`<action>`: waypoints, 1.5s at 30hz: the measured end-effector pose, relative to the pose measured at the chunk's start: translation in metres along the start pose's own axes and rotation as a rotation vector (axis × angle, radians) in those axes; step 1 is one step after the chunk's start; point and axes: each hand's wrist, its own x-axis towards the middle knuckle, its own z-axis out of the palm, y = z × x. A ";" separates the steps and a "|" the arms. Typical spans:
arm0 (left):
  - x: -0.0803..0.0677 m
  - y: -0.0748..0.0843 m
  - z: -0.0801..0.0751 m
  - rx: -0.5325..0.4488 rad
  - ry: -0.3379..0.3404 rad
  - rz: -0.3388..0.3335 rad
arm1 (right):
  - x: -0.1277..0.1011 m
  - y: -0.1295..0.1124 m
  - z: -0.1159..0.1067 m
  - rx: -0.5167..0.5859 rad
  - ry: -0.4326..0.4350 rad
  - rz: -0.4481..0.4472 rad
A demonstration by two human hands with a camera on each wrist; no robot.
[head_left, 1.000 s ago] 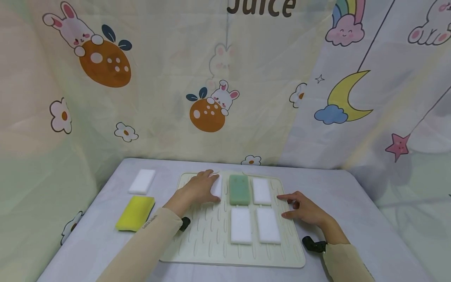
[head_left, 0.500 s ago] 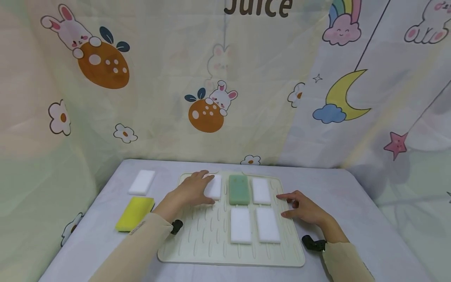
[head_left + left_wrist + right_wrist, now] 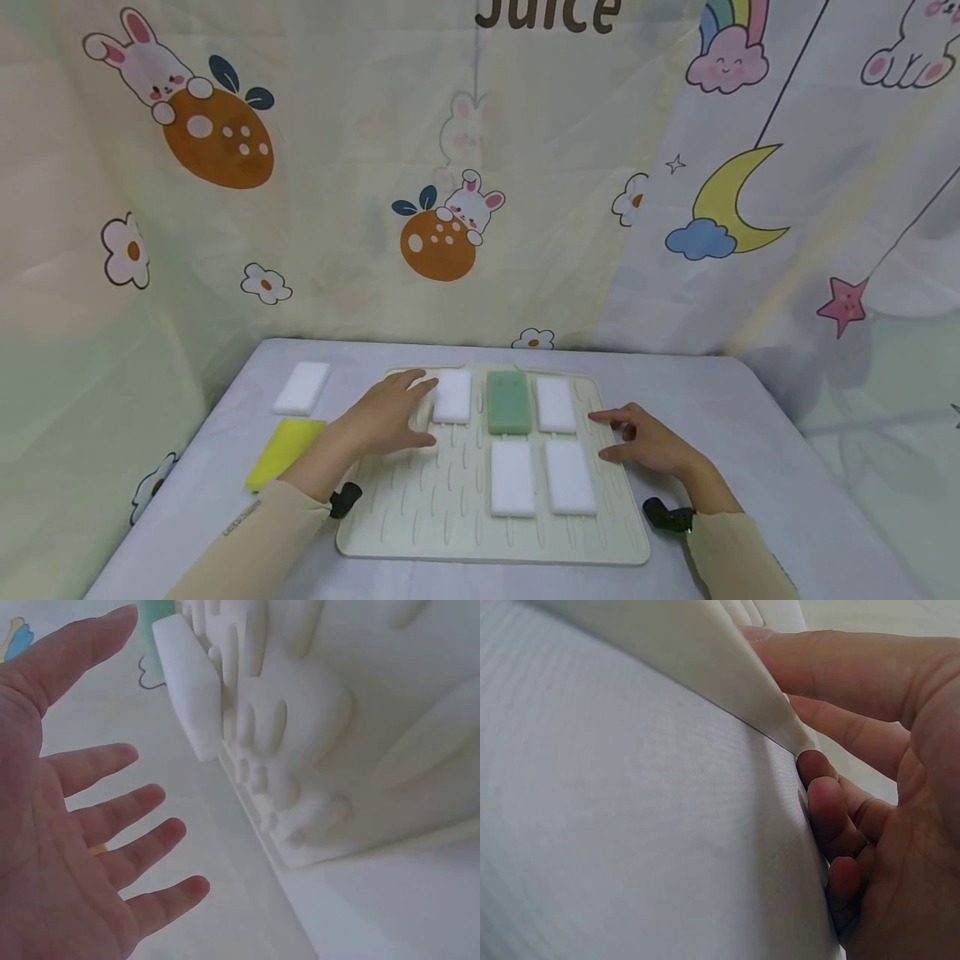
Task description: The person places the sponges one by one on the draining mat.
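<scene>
I see a cream ribbed mat [image 3: 450,533] lying on a grey table [image 3: 787,467], with a cartoon-printed curtain [image 3: 480,167] hanging close behind it. On the mat's far row sit a white sponge [image 3: 452,396], a green sponge [image 3: 508,402] and another white block [image 3: 557,405], side by side with small gaps. Two more white blocks [image 3: 513,478] [image 3: 570,477] lie in the near row, under the green one and the right-hand white one. Off the mat to the left, a spare white block [image 3: 302,387] and a yellow sponge [image 3: 281,454] rest on the table; my left sleeve [image 3: 247,542] covers part of the yellow one. Nothing stands between either hand and the mat.

My left hand [image 3: 386,414] hovers over the mat's left part, just beside the far-left white sponge. In the left wrist view its fingers [image 3: 127,802] are spread wide and straight, holding nothing, and the white sponge [image 3: 187,682] stands apart from them, resting on the mat's ribs [image 3: 300,720].

My right hand [image 3: 648,446] sits at the mat's right edge. In the right wrist view its thumb lies along the top of the mat's edge [image 3: 727,682], while the other fingers [image 3: 832,817] are curled in at the edge against the table. I cannot tell whether they actually pinch the edge or only rest against it.
</scene>
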 end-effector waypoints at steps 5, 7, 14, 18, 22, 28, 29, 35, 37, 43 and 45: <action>-0.012 -0.006 -0.002 0.007 0.041 -0.001 | 0.000 0.003 0.000 -0.018 0.001 0.021; -0.018 -0.009 -0.004 0.008 0.055 0.002 | 0.000 0.002 0.000 -0.016 -0.005 0.025; -0.042 -0.025 -0.007 -0.027 0.092 -0.033 | 0.000 -0.001 -0.002 -0.008 -0.009 0.009; -0.057 -0.037 -0.008 -0.031 0.120 -0.052 | 0.001 0.000 -0.003 0.010 -0.013 -0.016; -0.071 -0.048 -0.009 -0.014 0.142 -0.058 | 0.000 -0.002 -0.004 0.028 -0.011 -0.013; -0.091 -0.064 -0.010 -0.008 0.130 -0.097 | -0.001 -0.002 -0.004 0.024 -0.010 -0.005; -0.094 -0.066 -0.010 -0.008 0.125 -0.108 | 0.000 -0.001 -0.004 0.021 -0.011 -0.004; -0.109 -0.081 -0.004 -0.009 0.099 -0.159 | 0.001 0.000 -0.004 0.011 -0.014 -0.002; -0.114 -0.085 -0.004 -0.007 0.099 -0.161 | 0.001 0.000 -0.004 0.016 -0.015 0.000; -0.122 -0.095 -0.005 -0.013 0.077 -0.162 | 0.000 0.000 -0.004 0.016 -0.014 0.006; -0.123 -0.096 -0.006 -0.027 0.061 -0.170 | 0.001 0.000 -0.003 0.012 -0.014 0.006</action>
